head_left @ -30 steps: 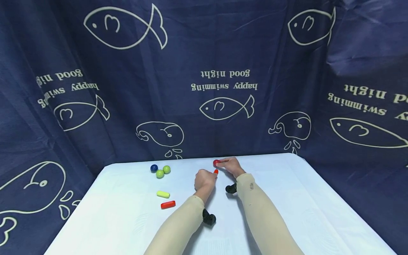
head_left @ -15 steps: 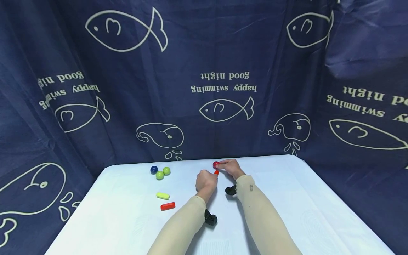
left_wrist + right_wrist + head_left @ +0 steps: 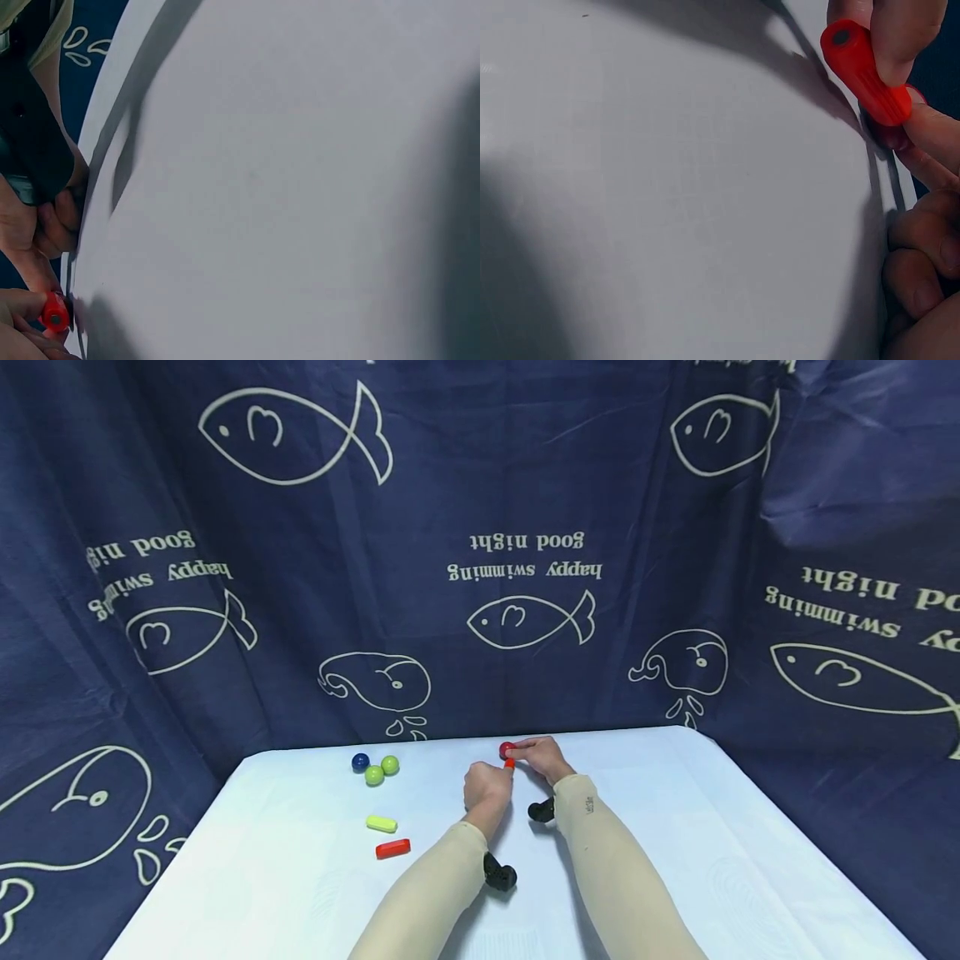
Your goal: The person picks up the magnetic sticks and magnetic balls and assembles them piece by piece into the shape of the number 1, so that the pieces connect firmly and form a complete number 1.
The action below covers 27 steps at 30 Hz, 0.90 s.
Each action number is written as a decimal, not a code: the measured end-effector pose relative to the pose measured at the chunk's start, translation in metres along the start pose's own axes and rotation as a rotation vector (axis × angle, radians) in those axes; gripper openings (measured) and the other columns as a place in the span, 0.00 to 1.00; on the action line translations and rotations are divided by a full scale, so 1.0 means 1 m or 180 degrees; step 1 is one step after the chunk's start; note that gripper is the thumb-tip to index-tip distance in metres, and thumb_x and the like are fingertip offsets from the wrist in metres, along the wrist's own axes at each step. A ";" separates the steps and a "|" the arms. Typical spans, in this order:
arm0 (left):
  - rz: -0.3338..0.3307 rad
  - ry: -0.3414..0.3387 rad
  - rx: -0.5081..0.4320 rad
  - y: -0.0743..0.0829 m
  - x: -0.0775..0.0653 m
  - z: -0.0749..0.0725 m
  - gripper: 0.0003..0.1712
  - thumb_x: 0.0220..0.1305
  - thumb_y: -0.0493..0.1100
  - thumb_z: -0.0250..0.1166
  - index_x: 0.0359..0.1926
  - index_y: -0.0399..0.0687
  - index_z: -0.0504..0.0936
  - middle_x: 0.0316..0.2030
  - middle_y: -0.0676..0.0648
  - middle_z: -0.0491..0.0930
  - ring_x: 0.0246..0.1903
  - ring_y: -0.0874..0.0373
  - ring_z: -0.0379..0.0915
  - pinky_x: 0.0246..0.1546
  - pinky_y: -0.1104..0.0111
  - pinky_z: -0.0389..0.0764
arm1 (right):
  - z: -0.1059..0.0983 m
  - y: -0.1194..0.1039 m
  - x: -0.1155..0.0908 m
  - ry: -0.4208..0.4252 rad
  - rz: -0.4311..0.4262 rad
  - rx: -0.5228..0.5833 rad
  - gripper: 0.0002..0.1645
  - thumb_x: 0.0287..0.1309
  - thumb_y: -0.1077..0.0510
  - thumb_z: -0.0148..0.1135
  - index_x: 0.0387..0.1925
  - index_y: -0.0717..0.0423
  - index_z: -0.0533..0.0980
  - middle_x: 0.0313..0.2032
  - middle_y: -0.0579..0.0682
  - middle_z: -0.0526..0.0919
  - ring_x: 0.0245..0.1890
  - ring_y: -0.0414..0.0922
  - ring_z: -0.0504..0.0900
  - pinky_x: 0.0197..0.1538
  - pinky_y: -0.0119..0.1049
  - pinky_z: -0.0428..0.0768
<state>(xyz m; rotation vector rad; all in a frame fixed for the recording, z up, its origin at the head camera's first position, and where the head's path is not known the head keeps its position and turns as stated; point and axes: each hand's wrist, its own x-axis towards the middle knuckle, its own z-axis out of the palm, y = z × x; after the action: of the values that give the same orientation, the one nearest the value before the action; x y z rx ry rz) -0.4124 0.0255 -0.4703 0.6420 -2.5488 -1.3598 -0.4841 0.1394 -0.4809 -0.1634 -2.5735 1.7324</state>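
I had the red rod (image 3: 510, 764) and the red ball (image 3: 507, 750) close together near the far edge of the worktop (image 3: 645, 852).
The left hand (image 3: 486, 785) pinched the rod, whose grey-dotted end showed in both wrist views, and the right hand (image 3: 543, 756) gripped the ball with its fingertips; whether rod and ball touched, I could not tell. I judged the step in hand to be joining the two, so the next move called for steadying the ball, lining up the rod's other end and pressing lightly. Unheld, a yellow rod (image 3: 382, 824) and a second red rod (image 3: 393, 849) lay toward the left edge, with a blue ball (image 3: 361, 762) and two green balls (image 3: 374, 775) nearer the far left corner.
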 end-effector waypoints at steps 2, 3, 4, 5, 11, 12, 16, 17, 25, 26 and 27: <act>-0.0031 0.0007 -0.0037 0.000 0.001 0.000 0.14 0.57 0.52 0.73 0.27 0.46 0.88 0.27 0.46 0.86 0.31 0.47 0.82 0.34 0.52 0.80 | 0.000 0.000 0.000 0.0010 -0.0022 -0.0010 0.22 0.49 0.54 0.78 0.46 0.60 0.87 0.53 0.57 0.86 0.55 0.51 0.77 0.63 0.47 0.71; -0.0054 -0.0005 -0.0062 0.001 0.001 -0.001 0.14 0.57 0.52 0.73 0.28 0.45 0.88 0.28 0.46 0.86 0.31 0.48 0.82 0.34 0.52 0.81 | 0.000 0.000 0.000 0.0013 -0.0033 -0.0010 0.22 0.49 0.54 0.78 0.45 0.60 0.87 0.53 0.57 0.86 0.55 0.51 0.78 0.63 0.47 0.71; -0.0080 -0.0020 -0.0080 0.001 0.001 -0.001 0.14 0.58 0.52 0.72 0.29 0.45 0.88 0.28 0.46 0.86 0.32 0.48 0.82 0.35 0.52 0.81 | 0.000 -0.001 0.000 0.0010 -0.0037 -0.0007 0.22 0.49 0.54 0.78 0.45 0.60 0.87 0.52 0.57 0.86 0.55 0.51 0.78 0.63 0.47 0.71; -0.0099 -0.0033 -0.0093 0.001 0.001 -0.002 0.14 0.58 0.51 0.72 0.30 0.45 0.88 0.28 0.46 0.86 0.32 0.48 0.82 0.36 0.52 0.81 | 0.000 -0.001 0.000 0.0011 -0.0043 -0.0014 0.22 0.49 0.54 0.78 0.45 0.60 0.87 0.52 0.57 0.86 0.55 0.51 0.78 0.62 0.46 0.72; -0.0130 -0.0057 -0.0100 0.002 0.002 -0.004 0.14 0.58 0.51 0.72 0.32 0.44 0.88 0.30 0.45 0.87 0.33 0.47 0.83 0.36 0.53 0.81 | 0.000 -0.002 0.000 0.0007 -0.0020 -0.0024 0.22 0.49 0.53 0.78 0.46 0.59 0.87 0.53 0.56 0.86 0.54 0.50 0.77 0.61 0.45 0.72; -0.0134 -0.0049 -0.0101 0.001 0.002 -0.004 0.14 0.58 0.51 0.73 0.32 0.44 0.88 0.31 0.45 0.87 0.34 0.47 0.83 0.36 0.53 0.81 | 0.000 -0.002 0.000 0.0004 -0.0009 -0.0030 0.22 0.49 0.53 0.78 0.46 0.59 0.87 0.53 0.56 0.86 0.54 0.50 0.77 0.61 0.45 0.72; -0.0163 -0.0032 -0.0113 0.001 0.005 -0.002 0.15 0.57 0.52 0.73 0.33 0.43 0.88 0.31 0.44 0.87 0.33 0.47 0.83 0.36 0.53 0.81 | 0.000 -0.003 -0.001 -0.0010 0.0040 -0.0028 0.23 0.49 0.53 0.78 0.46 0.59 0.86 0.54 0.56 0.85 0.55 0.50 0.77 0.62 0.47 0.71; -0.0175 -0.0035 -0.0117 0.001 0.006 -0.002 0.15 0.57 0.52 0.73 0.34 0.43 0.88 0.32 0.44 0.87 0.33 0.48 0.83 0.36 0.53 0.81 | 0.000 -0.003 -0.001 -0.0015 0.0051 -0.0025 0.23 0.49 0.53 0.78 0.46 0.59 0.86 0.54 0.56 0.85 0.54 0.50 0.76 0.62 0.47 0.71; -0.0163 -0.0051 -0.0139 0.000 0.006 -0.001 0.16 0.58 0.51 0.73 0.35 0.41 0.88 0.32 0.43 0.87 0.33 0.48 0.82 0.36 0.53 0.81 | -0.001 -0.004 0.000 -0.0018 0.0162 -0.0022 0.22 0.48 0.52 0.78 0.45 0.59 0.87 0.51 0.55 0.86 0.46 0.47 0.75 0.47 0.38 0.71; -0.0157 -0.0057 -0.0138 0.000 0.006 -0.001 0.17 0.58 0.51 0.73 0.35 0.41 0.88 0.32 0.43 0.87 0.33 0.48 0.82 0.37 0.53 0.81 | -0.001 -0.004 0.000 -0.0010 0.0194 -0.0029 0.22 0.47 0.52 0.78 0.44 0.58 0.87 0.48 0.53 0.87 0.42 0.46 0.75 0.42 0.36 0.70; -0.0156 -0.0063 -0.0139 0.000 0.006 -0.001 0.17 0.58 0.52 0.73 0.35 0.41 0.88 0.32 0.43 0.87 0.33 0.48 0.83 0.37 0.53 0.81 | -0.001 -0.004 0.000 -0.0006 0.0221 -0.0040 0.22 0.47 0.52 0.79 0.44 0.57 0.87 0.44 0.50 0.87 0.37 0.45 0.74 0.37 0.35 0.69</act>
<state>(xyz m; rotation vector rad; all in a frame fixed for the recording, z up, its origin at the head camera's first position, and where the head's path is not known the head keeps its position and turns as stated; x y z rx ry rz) -0.4175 0.0222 -0.4703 0.6909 -2.5269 -1.4403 -0.4845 0.1385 -0.4769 -0.2546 -2.6106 1.7397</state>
